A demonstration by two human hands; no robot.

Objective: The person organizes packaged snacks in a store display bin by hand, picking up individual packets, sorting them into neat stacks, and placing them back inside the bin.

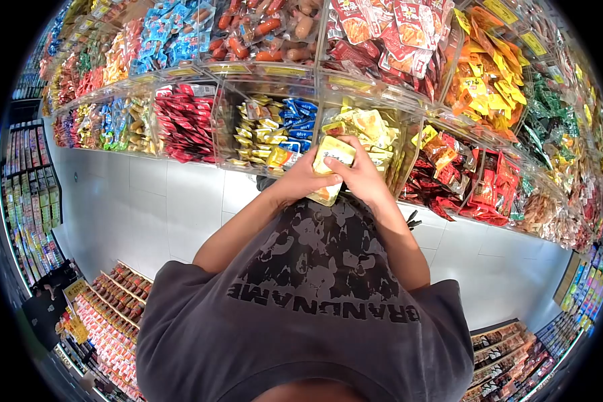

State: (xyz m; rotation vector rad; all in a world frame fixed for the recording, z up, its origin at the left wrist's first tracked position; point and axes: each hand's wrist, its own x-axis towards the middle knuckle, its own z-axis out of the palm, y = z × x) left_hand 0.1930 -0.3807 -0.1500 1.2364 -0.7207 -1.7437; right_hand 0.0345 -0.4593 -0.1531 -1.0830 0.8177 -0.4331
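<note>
Both hands are closed on small yellow packets, held together over the near edge of the display shelf (248, 166), around the middle of its length. Left hand (296, 179) grips from the left side, fingers curled, thumb pointing in toward the packets. Right hand (363, 175) grips from the right side, thumb pressed on the face of the upper yellow packet (335, 151), fingers bent around its far right corner. The lower yellow packet (325, 195) pokes out below the thumbs, nearer the shirt (301, 335); how far it runs under the upper one is hidden.

Just beyond the hands, in the lower row by the near edge, is a clear bin of yellow packets (372, 128), loosely piled. Left of it, a bin has yellow-brown packets (260, 124) on its left side and blue packets (299, 119) on its right; next left are red packets (186, 120) packed close. Right of the yellow bin are red and orange packets (442, 167).

Upper row, left to right: light blue packets (174, 33), wrapped sausages (268, 28), red and white packets (409, 33), orange and yellow packets (489, 74). Pale tiled floor (137, 201) shows below the shelf's near edge.
</note>
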